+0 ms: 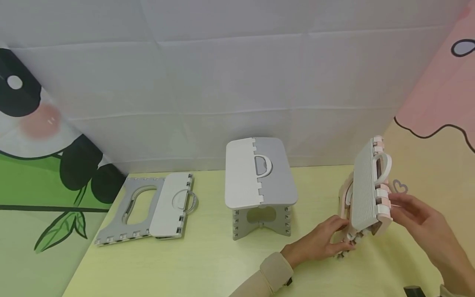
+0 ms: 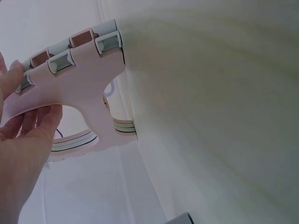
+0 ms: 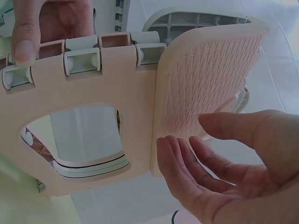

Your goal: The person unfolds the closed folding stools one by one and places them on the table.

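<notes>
A partly folded pink and pale-green folding step stool (image 1: pixel 365 185) is tilted on its side at the table's right, its white carry handle (image 1: pixel 384 168) facing right. My left hand (image 1: pixel 323 241) grips the edge of its pink leg panel (image 2: pixel 77 79), thumb on the hinge knuckles and fingers through the oval cutout. My right hand (image 1: pixel 426 222) is at the stool's right side. In the right wrist view its slightly bent fingers (image 3: pixel 180 163) and thumb are right at the textured pink top half (image 3: pixel 210 79), not wrapped round it.
A grey and white folding stool (image 1: pixel 259 173) stands unfolded mid-table. Left of it a similar stool lies flat, its grey leg panel (image 1: pixel 118 214) spread out from the white half (image 1: pixel 167 210). A white cloth wall (image 1: pixel 222 82) rises behind the table. A dark object (image 1: pixel 413 291) shows at the bottom right.
</notes>
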`<state>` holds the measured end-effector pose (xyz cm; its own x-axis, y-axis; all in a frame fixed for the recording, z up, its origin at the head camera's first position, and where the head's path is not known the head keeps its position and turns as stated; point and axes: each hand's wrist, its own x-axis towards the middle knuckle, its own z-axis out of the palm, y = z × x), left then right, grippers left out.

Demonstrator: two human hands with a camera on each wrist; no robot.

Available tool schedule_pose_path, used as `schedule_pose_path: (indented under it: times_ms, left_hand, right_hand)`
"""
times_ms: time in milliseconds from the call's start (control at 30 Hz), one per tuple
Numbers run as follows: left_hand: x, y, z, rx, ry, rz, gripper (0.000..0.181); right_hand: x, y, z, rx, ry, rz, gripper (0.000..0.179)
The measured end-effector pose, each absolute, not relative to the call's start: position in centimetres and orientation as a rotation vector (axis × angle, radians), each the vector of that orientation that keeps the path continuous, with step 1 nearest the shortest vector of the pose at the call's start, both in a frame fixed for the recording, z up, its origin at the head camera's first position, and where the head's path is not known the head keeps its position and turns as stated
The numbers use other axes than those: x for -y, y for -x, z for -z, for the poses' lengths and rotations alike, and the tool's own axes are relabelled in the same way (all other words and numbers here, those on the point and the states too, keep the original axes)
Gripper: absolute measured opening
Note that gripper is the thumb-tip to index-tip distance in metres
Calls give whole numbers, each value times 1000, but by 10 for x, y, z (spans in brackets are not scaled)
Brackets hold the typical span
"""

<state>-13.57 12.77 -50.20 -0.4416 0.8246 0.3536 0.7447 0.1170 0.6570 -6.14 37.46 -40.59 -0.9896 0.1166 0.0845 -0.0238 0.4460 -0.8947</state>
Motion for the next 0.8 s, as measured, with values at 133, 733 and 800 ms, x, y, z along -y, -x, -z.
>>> schedule_pose_path:
  times_ms: [133,733,800]
  left_hand:
    - [-128,136,503,-2275,-1604,-1236,51]
    - [-128,136,505,-2270,-1593,-1248,54]
    - [-128,136,505,-2269,-1585,-1247,54]
  right_hand:
    - [-373,61,411,2533,76,-1606,37]
    - [-368,55,440,2463,38,-1714,47]
    - [-368,55,443,2424,15,-1764,49]
